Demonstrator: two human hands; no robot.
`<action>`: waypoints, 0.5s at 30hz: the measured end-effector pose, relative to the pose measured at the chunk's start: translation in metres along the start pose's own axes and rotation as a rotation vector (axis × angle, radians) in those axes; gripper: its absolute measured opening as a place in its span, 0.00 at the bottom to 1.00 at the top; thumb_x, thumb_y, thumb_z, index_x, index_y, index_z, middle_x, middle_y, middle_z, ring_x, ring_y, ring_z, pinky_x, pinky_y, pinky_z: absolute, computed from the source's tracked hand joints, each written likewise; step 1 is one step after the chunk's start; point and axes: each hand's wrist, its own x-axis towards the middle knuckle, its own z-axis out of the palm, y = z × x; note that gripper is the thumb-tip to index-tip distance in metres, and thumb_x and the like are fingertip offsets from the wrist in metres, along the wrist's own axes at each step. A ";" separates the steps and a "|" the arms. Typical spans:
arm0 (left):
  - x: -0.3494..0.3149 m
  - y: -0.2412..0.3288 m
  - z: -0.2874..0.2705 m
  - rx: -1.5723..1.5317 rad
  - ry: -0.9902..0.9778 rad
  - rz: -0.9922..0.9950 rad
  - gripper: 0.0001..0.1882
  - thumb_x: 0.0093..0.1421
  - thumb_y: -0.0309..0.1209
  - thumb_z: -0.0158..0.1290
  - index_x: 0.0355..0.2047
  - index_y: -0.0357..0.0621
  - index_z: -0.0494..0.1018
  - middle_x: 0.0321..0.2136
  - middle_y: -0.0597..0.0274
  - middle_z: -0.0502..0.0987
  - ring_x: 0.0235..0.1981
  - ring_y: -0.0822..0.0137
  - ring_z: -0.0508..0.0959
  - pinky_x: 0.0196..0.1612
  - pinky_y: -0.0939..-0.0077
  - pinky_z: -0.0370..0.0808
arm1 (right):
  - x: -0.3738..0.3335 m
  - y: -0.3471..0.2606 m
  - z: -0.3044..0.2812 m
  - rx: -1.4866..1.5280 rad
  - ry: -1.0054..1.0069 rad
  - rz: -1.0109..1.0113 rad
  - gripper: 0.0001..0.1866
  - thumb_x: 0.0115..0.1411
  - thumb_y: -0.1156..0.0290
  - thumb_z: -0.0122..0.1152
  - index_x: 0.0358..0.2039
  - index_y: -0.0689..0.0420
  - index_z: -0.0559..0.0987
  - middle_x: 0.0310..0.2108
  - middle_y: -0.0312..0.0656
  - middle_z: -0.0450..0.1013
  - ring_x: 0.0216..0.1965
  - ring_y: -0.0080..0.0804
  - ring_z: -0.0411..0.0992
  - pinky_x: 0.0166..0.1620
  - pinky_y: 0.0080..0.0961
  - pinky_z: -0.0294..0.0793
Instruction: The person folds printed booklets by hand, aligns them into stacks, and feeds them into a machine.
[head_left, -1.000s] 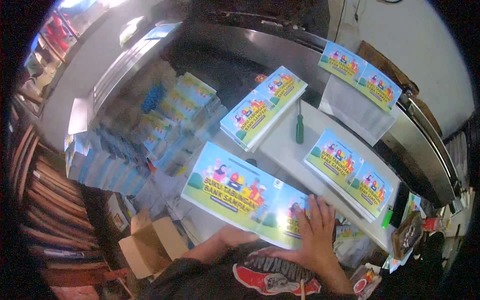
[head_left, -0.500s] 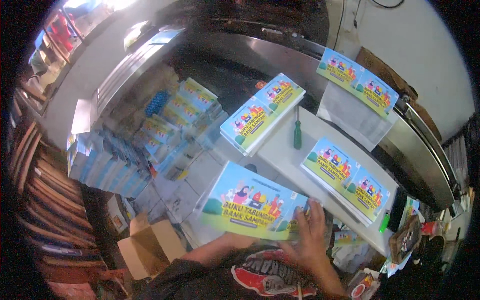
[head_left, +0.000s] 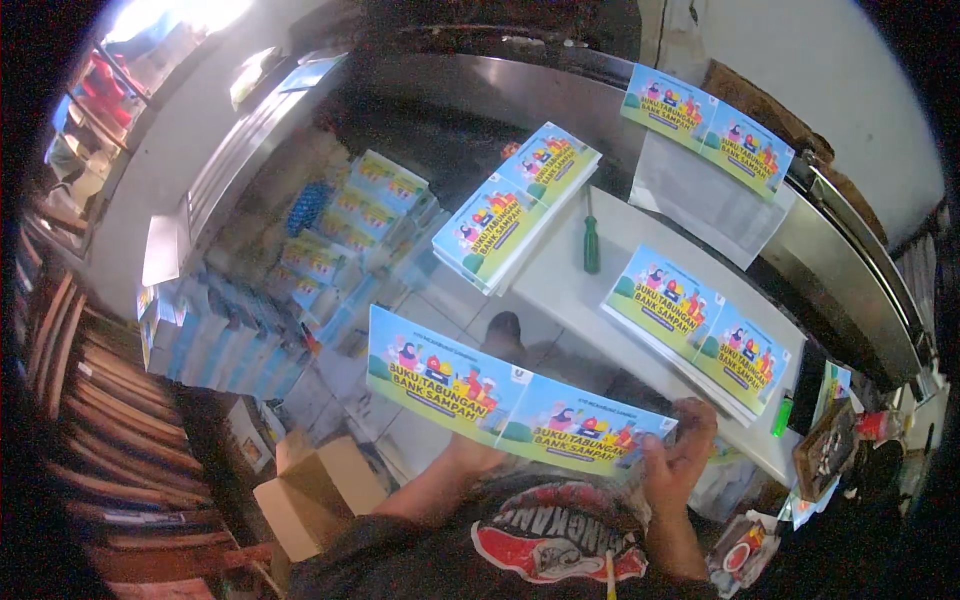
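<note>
A long printed cover sheet [head_left: 510, 405] with two matching cartoon panels, blue above and green-yellow below, is spread open in front of my chest. My right hand [head_left: 682, 452] grips its right end, thumb on the printed face and fingers behind. At the lower edge, left of the middle, my left hand [head_left: 474, 456] holds it from underneath; its fingers are hidden behind the sheet. Beyond it, on a pale tabletop [head_left: 560, 285], lie a stack of the same sheets [head_left: 695, 335] on the right and a thicker stack [head_left: 517, 205] at the far left end.
Between the stacks lies a green screwdriver [head_left: 591, 240]. A bright green lighter [head_left: 783, 417] sits by the right edge. More sheets hang over a metal edge [head_left: 707, 135]. Bundled booklets [head_left: 235, 330] stand at the left, near an open cardboard box [head_left: 320, 490].
The sheet has spread out to show both panels and now lies more level. My right hand has moved right with its end. The view has shifted slightly.
</note>
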 end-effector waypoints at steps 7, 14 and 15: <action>-0.009 0.003 -0.020 0.119 0.052 -0.130 0.32 0.59 0.57 0.38 0.58 0.53 0.60 0.56 0.58 0.64 0.57 0.51 0.64 0.58 0.41 0.55 | -0.023 0.007 0.001 0.267 -0.033 0.209 0.24 0.49 0.75 0.62 0.46 0.60 0.65 0.40 0.39 0.66 0.44 0.28 0.64 0.51 0.28 0.62; -0.018 -0.010 -0.052 0.411 0.006 -0.026 0.30 0.60 0.51 0.41 0.58 0.50 0.59 0.57 0.59 0.62 0.57 0.55 0.63 0.60 0.47 0.54 | -0.023 0.004 -0.001 0.233 -0.082 0.261 0.19 0.53 0.78 0.58 0.45 0.60 0.65 0.38 0.38 0.67 0.41 0.24 0.66 0.47 0.24 0.65; -0.017 -0.011 -0.048 0.281 -0.035 -0.023 0.29 0.60 0.49 0.42 0.58 0.50 0.59 0.57 0.59 0.62 0.57 0.55 0.63 0.60 0.49 0.54 | -0.024 0.006 -0.002 0.226 -0.097 0.239 0.19 0.53 0.78 0.57 0.45 0.60 0.65 0.38 0.37 0.68 0.40 0.24 0.66 0.47 0.23 0.65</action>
